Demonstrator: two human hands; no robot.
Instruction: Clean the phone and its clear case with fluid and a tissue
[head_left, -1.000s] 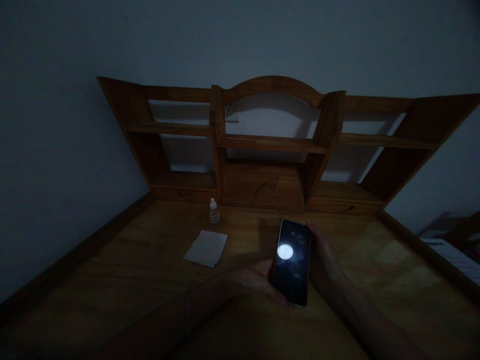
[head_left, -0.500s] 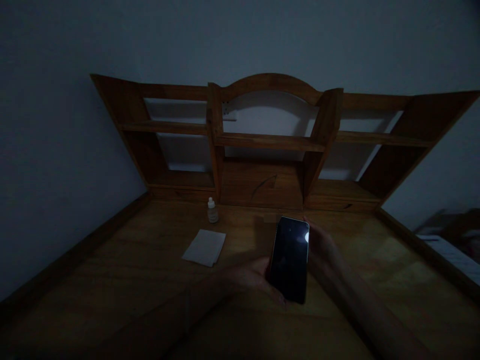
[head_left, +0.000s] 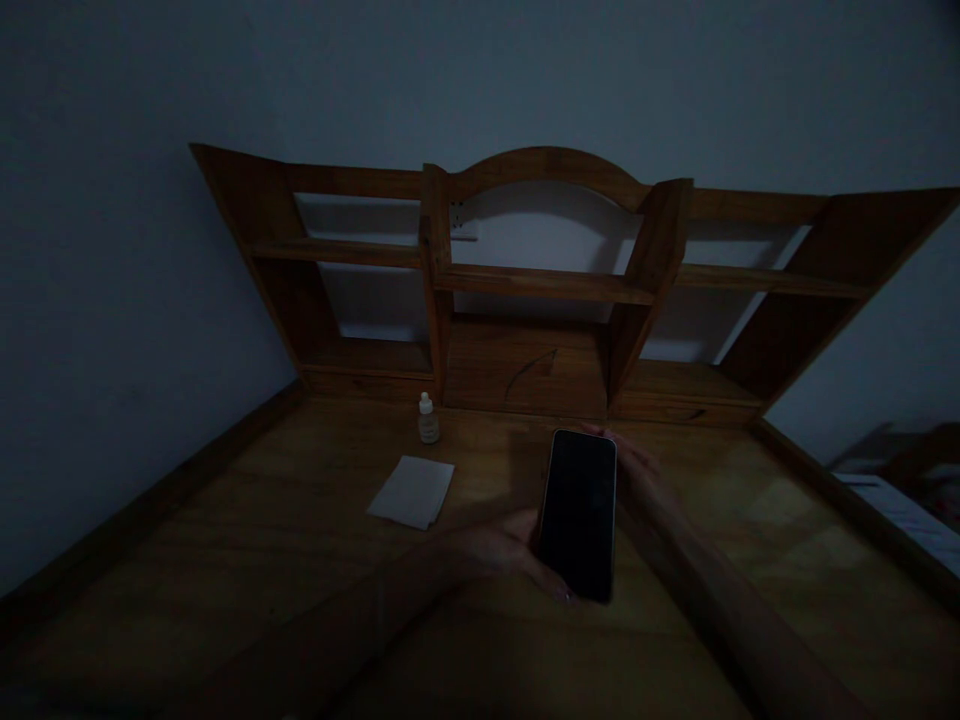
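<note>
Wooden desk [head_left: 285, 530], phone [head_left: 577, 515] now wholly dark

phone [head_left: 577, 515] | black, pale rim | screen dark — facing up | between both hands [head_left: 508, 545]

The bright reflection on the phone [head_left: 577, 515] has been replaced by darkness; fingers [head_left: 598, 430] of the right hand [head_left: 641, 480] are now exposed beyond the phone's top edge.
</note>
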